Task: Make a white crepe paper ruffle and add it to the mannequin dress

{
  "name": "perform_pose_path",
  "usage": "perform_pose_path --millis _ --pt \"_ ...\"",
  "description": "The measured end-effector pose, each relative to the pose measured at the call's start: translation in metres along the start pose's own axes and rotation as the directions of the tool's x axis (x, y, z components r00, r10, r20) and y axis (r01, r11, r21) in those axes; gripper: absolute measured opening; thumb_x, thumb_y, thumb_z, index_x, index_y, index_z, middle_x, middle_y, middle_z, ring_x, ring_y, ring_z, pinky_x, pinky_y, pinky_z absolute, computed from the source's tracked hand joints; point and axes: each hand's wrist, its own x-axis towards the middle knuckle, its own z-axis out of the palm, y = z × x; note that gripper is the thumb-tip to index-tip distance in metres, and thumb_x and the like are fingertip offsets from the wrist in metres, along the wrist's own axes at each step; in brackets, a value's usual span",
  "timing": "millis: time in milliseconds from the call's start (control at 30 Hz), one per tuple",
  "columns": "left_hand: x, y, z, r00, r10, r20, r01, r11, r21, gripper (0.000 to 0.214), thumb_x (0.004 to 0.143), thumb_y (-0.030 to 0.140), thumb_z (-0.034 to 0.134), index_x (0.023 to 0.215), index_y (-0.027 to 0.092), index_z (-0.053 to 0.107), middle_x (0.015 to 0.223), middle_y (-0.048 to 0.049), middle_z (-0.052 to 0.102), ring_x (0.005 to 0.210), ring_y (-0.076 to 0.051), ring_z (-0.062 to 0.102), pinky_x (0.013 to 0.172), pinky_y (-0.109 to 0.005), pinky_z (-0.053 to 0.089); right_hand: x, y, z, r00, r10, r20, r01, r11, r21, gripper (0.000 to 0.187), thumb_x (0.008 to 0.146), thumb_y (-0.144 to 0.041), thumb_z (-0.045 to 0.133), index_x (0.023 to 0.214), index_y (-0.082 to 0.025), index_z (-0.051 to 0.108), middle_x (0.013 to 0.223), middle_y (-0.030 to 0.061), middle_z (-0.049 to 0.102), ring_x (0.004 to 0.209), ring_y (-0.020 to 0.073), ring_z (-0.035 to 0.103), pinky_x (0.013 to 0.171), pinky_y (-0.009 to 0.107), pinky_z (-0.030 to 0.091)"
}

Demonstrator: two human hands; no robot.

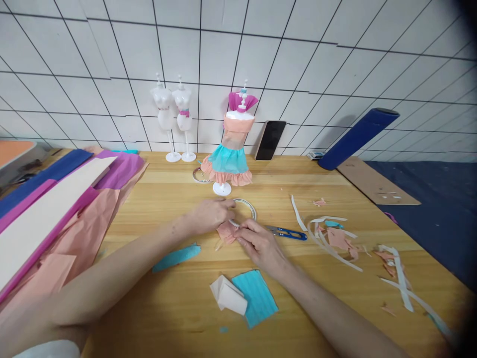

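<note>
My left hand (208,214) and my right hand (259,244) meet at the middle of the wooden table (167,303). Both pinch a small crumpled piece of peach crepe paper (226,231) between their fingertips. A roll of clear tape (246,206) lies just behind the hands. Blue-handled snips (287,232) rest right of my right hand. Behind the tape stands a small mannequin (231,144) dressed in peach and turquoise paper with a magenta collar.
Two bare white mannequins (174,117) stand at the wall beside a leaning black phone (270,140). Crepe paper sheets (55,199) pile at the left. A turquoise square (258,297), a folded white piece (227,294) and a turquoise strip (177,256) lie near me. Paper scraps (343,241) litter the right; a blue roll (357,138) leans at the back.
</note>
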Motion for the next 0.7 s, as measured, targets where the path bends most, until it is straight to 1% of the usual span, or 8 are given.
perform_pose_path --millis 133,233,300,367,433,567,633,700 --pt "0.005 0.000 0.002 0.999 0.018 -0.026 -0.019 0.999 -0.039 0.015 0.086 0.012 0.048 0.080 0.014 0.061 0.085 -0.0053 0.061 0.082 -0.019 0.058 0.068 -0.026 0.043 -0.003 -0.007 -0.008 0.995 0.051 -0.088 -0.049 0.998 0.032 0.018 0.085 -0.011 0.047 0.088 -0.021 0.062 0.080 0.0030 0.059 0.071 0.0150 0.057 0.063 0.026 0.047" --pt "0.000 0.002 -0.001 0.996 0.011 -0.085 -0.021 0.993 -0.116 0.019 0.088 0.010 0.042 0.082 0.013 0.060 0.081 -0.0054 0.061 0.077 -0.018 0.057 0.067 -0.027 0.042 -0.008 -0.006 -0.016 0.957 0.151 -0.246 -0.150 0.988 0.025 0.016 0.085 -0.009 0.045 0.089 -0.019 0.057 0.076 0.0025 0.057 0.066 0.0149 0.055 0.057 0.026 0.047" --pt "-0.003 0.003 -0.003 0.991 0.013 -0.133 -0.039 0.981 -0.188 0.020 0.089 0.011 0.040 0.083 0.013 0.059 0.080 -0.0052 0.060 0.074 -0.017 0.056 0.067 -0.026 0.042 -0.010 -0.003 -0.022 0.932 0.183 -0.313 -0.189 0.982 0.011 0.022 0.084 -0.008 0.044 0.099 -0.019 0.057 0.089 0.0066 0.059 0.070 0.0160 0.057 0.058 0.028 0.048" --pt "-0.004 0.004 -0.005 0.983 0.021 -0.182 -0.071 0.961 -0.269 0.021 0.091 0.014 0.040 0.083 0.014 0.059 0.078 -0.0049 0.060 0.074 -0.016 0.056 0.068 -0.025 0.042 -0.011 0.000 -0.029 0.931 0.174 -0.320 -0.186 0.982 -0.010 0.033 0.083 -0.007 0.044 0.111 -0.020 0.055 0.109 0.0115 0.058 0.073 0.0164 0.059 0.061 0.030 0.050" --pt "-0.003 0.007 -0.005 0.975 0.019 -0.220 -0.097 0.931 -0.351 0.020 0.091 0.019 0.042 0.083 0.014 0.060 0.078 -0.0046 0.060 0.074 -0.015 0.056 0.068 -0.024 0.042 -0.012 0.000 -0.034 0.951 0.138 -0.277 -0.151 0.988 -0.028 0.038 0.082 -0.008 0.047 0.116 -0.021 0.056 0.120 0.0124 0.057 0.076 0.0171 0.061 0.065 0.032 0.051" --pt "0.000 0.014 -0.001 0.965 -0.015 -0.262 -0.117 0.868 -0.483 0.017 0.090 0.020 0.046 0.088 0.015 0.062 0.083 -0.0054 0.063 0.076 -0.014 0.058 0.069 -0.024 0.045 -0.012 -0.004 -0.041 0.978 0.084 -0.193 -0.091 0.996 -0.026 0.025 0.082 -0.016 0.056 0.104 -0.023 0.065 0.099 0.0075 0.067 0.086 0.0203 0.063 0.072 0.032 0.052" --pt "0.001 0.018 0.002 0.940 -0.160 -0.302 -0.064 0.785 -0.616 0.018 0.087 0.021 0.049 0.099 0.018 0.062 0.100 -0.0082 0.063 0.086 -0.015 0.060 0.074 -0.026 0.047 -0.012 -0.005 -0.045 0.970 0.098 -0.220 -0.105 0.994 -0.020 0.016 0.084 -0.018 0.056 0.095 -0.022 0.066 0.087 0.0062 0.066 0.082 0.0197 0.063 0.069 0.031 0.051" --pt "0.001 0.022 0.004 0.873 -0.384 -0.301 0.016 0.639 -0.769 0.024 0.086 0.025 0.050 0.107 0.019 0.059 0.109 -0.0094 0.060 0.085 -0.016 0.060 0.073 -0.028 0.050 -0.012 -0.005 -0.048 0.952 0.131 -0.277 -0.140 0.990 -0.015 0.012 0.085 -0.018 0.055 0.091 -0.021 0.066 0.084 0.0059 0.064 0.077 0.0184 0.061 0.065 0.030 0.049"
